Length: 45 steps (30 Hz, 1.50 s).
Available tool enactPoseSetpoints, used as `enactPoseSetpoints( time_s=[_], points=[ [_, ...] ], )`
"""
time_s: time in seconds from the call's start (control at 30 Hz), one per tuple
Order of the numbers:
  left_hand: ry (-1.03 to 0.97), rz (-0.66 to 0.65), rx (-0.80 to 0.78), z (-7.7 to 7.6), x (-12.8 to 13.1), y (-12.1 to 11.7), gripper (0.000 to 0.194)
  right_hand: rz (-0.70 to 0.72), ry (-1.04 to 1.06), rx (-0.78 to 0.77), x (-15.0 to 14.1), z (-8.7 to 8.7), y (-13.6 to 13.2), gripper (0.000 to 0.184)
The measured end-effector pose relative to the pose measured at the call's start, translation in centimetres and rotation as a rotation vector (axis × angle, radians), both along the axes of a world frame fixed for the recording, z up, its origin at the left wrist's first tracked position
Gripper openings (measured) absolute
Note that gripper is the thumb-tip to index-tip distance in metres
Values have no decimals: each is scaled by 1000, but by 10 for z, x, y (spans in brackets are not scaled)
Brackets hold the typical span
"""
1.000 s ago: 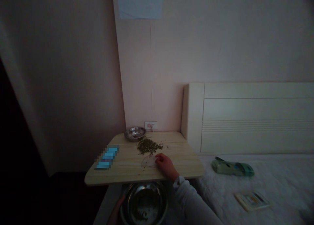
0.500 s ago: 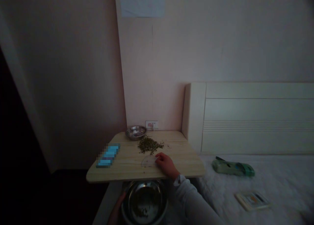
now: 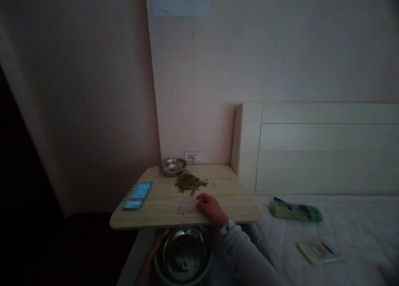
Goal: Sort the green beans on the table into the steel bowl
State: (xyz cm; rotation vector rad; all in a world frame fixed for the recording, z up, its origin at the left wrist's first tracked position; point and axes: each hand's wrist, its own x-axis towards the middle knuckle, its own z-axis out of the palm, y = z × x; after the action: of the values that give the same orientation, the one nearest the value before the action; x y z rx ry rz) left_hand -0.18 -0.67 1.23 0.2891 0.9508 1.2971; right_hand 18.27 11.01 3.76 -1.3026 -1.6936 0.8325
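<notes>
My left hand (image 3: 151, 257) grips the left side of a steel bowl (image 3: 183, 273), held just below the front edge of the small wooden table (image 3: 158, 211). Some dark green grains lie inside that bowl. Above the tabletop, my right hand (image 3: 212, 209) pinches a thin clear plastic piece with a rounded edge (image 3: 187, 205), low over the wood. Beyond this piece spreads a loose pile of small green beans or grains (image 3: 190, 182). A second, shallower steel bowl (image 3: 172, 166) stands behind the pile, at the table's back left.
A phone with a blurred blue screen (image 3: 137, 196) lies at the table's left. On the bed (image 3: 352, 219) to the right rest a green transparent case (image 3: 295, 211) and a pale flat box or device (image 3: 319, 252). A wall socket (image 3: 192, 156) sits behind the table.
The plastic piece and my right hand have shifted very slightly left. My left hand still holds the bowl in nearly the same place; the whole view has tilted a little.
</notes>
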Motion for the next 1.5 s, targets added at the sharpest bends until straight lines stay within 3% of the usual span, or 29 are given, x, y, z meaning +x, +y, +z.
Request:
enactPoseSetpoints(
  time_s=[0.27, 0.43, 0.53, 0.73, 0.83, 0.93, 1.13, 1.5],
  points=[
    [-43, -32, -102, -10, -13, 11, 35, 14, -40, -28, 0, 2, -1, 21],
    [46, 69, 41, -4, 1, 0, 34, 52, -45, -59, 0, 4, -3, 20],
    [58, 67, 39, 0, 5, -4, 33, 77, -36, -105, 0, 5, -5, 20],
    [-4, 1, -113, 1, -7, 6, 32, 170, 17, -161, 1, 6, -6, 19],
    [-25, -11, -109, -3, -10, 9, 33, 189, 84, -171, 2, 6, -6, 17],
    [-55, -34, -87, -9, -11, 9, 35, 118, 178, -125, 5, 4, -2, 15],
    [-91, -53, -60, -12, -11, 8, 33, -212, 320, 69, 14, -1, 7, 21],
    [-104, -66, -61, -3, -6, 6, 35, -207, 204, 98, 12, -6, 7, 24]
  ],
)
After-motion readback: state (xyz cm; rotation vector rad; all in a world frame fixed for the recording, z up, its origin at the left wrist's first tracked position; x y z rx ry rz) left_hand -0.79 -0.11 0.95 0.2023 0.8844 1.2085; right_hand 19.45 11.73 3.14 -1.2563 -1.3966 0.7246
